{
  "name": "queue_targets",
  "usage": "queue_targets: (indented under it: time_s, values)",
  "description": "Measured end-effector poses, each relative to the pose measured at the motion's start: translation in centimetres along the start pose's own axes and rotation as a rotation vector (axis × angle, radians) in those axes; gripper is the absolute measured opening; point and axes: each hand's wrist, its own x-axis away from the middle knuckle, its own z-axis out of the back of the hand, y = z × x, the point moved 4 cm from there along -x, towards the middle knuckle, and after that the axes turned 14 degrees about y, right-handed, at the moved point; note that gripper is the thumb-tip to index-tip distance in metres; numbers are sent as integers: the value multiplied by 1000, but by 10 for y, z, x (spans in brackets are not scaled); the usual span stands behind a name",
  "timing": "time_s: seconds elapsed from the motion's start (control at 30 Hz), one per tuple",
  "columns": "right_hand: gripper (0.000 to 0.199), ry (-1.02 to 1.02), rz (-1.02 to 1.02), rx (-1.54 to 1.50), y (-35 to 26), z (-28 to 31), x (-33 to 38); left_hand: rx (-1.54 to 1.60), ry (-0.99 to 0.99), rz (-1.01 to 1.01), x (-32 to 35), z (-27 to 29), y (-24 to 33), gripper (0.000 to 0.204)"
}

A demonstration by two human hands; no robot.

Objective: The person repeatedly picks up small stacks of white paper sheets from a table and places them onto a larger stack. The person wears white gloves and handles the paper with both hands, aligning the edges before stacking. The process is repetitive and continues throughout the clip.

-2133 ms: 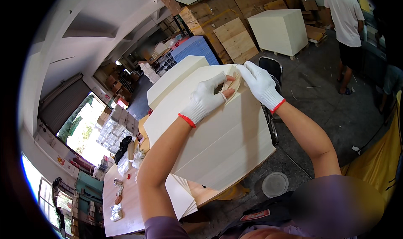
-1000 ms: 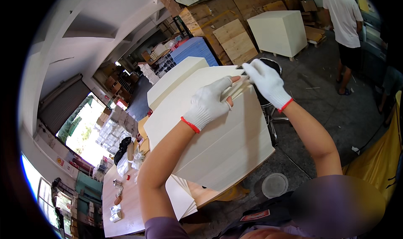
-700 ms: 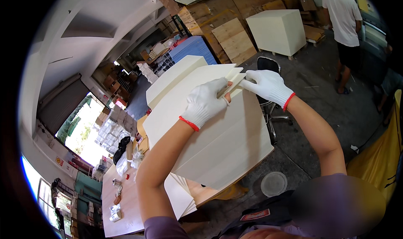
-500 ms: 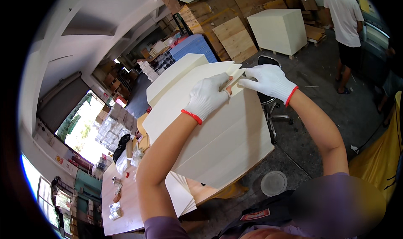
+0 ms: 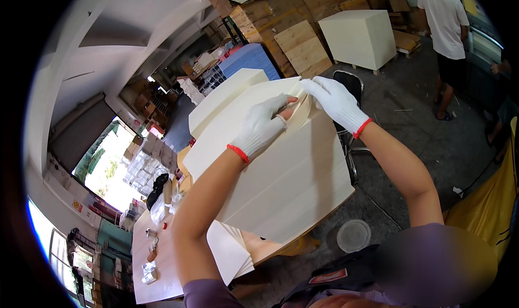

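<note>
A stack of cream-white card sheets (image 5: pixel 292 173) lies across the table below my hands. Both hands wear white knit gloves with red cuffs. My left hand (image 5: pixel 262 125) rests on the upper part of the stack, two bare fingertips apart and touching the raised edges near a step in the sheets. At the far corner, my right hand (image 5: pixel 336 103) is closed on the end of a thin card sheet (image 5: pixel 304 113), which bends upward between the hands. The fingertips of the right hand are partly hidden behind the glove. Another pale stack (image 5: pixel 224 100) stands just beyond.
Fanned white sheets (image 5: pixel 230 251) hang over the near edge of the wooden table (image 5: pixel 162 286). A black chair (image 5: pixel 350 86) stands beyond my right hand, and a round pale lid or bucket (image 5: pixel 354 235) sits on the floor. A person in a white shirt (image 5: pixel 440 21) stands far right.
My right hand has moved slightly left and closer to the sheet corner, and the card edge now bows up. My left hand has slid a little toward me and left.
</note>
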Motion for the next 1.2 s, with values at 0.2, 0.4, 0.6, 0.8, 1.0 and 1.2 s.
queue_targets:
  time_s: [0.2, 0.4, 0.6, 0.8, 1.0, 1.2]
  values:
    - [56, 206, 131, -21, 9, -3, 7, 64, -12, 87, 2, -6, 5, 44]
    - [55, 173, 90, -27, 10, -5, 7, 72, 12, 28, 0, -5, -6, 46]
    - [56, 214, 107, -37, 10, -5, 9, 189, 36, 50, 1, -4, 0, 43]
    - [57, 173, 58, 22, 6, -2, 8, 44, 48, -60, -2, -3, 5, 36]
    - [56, 186, 100, -43, 12, -5, 8, -29, -25, 47, 1, -4, 13, 37]
    - [55, 201, 106, -34, 14, -5, 8, 18, -11, -10, 0, -5, 7, 39]
